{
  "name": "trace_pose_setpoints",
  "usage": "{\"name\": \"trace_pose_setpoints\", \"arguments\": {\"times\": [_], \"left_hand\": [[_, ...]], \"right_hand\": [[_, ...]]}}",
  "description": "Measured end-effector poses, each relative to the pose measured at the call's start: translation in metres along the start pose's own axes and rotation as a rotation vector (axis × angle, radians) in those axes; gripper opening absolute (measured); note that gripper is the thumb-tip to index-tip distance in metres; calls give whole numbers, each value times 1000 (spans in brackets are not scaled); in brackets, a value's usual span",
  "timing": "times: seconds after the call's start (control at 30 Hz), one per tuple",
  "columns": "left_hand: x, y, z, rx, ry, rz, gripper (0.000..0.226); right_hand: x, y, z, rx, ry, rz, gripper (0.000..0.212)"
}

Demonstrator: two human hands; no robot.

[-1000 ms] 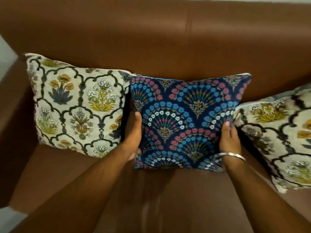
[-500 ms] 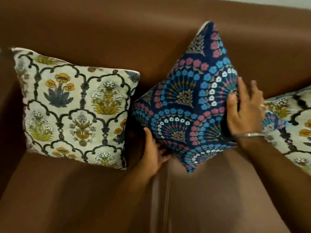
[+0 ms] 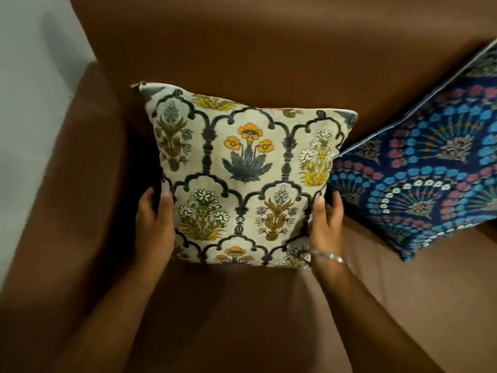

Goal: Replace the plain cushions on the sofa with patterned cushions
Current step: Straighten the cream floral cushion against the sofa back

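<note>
A cream cushion with flower panels (image 3: 247, 173) stands upright against the back of the brown sofa (image 3: 242, 44), near its left end. My left hand (image 3: 154, 224) grips its lower left edge and my right hand (image 3: 326, 224), with a silver bangle on the wrist, grips its lower right edge. A dark blue cushion with a fan pattern (image 3: 430, 179) leans tilted against the sofa back to the right, its corner touching the cream cushion. No plain cushion is in view.
The sofa's left armrest (image 3: 88, 162) runs beside the cream cushion, with a pale wall (image 3: 32, 90) behind it. The brown seat (image 3: 242, 305) stretches in front of both cushions.
Both hands have left the blue cushion, which now rests tilted at the right. The view has swung left, and my hands now hold the cream flower cushion by its lower sides.
</note>
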State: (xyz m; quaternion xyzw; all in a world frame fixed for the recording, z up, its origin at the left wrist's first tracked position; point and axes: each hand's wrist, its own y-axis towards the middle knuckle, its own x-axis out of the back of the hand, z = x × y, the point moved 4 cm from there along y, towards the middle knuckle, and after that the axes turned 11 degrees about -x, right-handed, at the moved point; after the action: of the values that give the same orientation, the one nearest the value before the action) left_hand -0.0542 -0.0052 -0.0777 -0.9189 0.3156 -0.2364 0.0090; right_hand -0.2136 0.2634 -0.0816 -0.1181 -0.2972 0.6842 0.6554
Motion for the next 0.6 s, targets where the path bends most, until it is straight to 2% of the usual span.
{"name": "trace_pose_setpoints", "arguments": {"times": [0.13, 0.27, 0.33, 0.43, 0.5, 0.6], "left_hand": [[-20, 42, -2, 124, -263, 302, 83], [-16, 28, 8, 285, -565, 421, 78], [-25, 2, 24, 454, -750, 428, 84], [-57, -29, 45, 614, -846, 415, 91], [-74, -28, 53, 633, -840, 344, 92], [-79, -17, 57, 668, -750, 220, 100]], "right_hand": [[-28, 30, 11, 53, -70, -40, 62], [-24, -12, 46, 333, -94, 14, 52], [-17, -38, 81, 545, -193, 55, 52], [-20, -41, 125, 774, -501, 63, 50], [-35, -21, 131, 777, -709, 82, 56], [-46, 4, 106, 662, -975, 36, 62]]}}
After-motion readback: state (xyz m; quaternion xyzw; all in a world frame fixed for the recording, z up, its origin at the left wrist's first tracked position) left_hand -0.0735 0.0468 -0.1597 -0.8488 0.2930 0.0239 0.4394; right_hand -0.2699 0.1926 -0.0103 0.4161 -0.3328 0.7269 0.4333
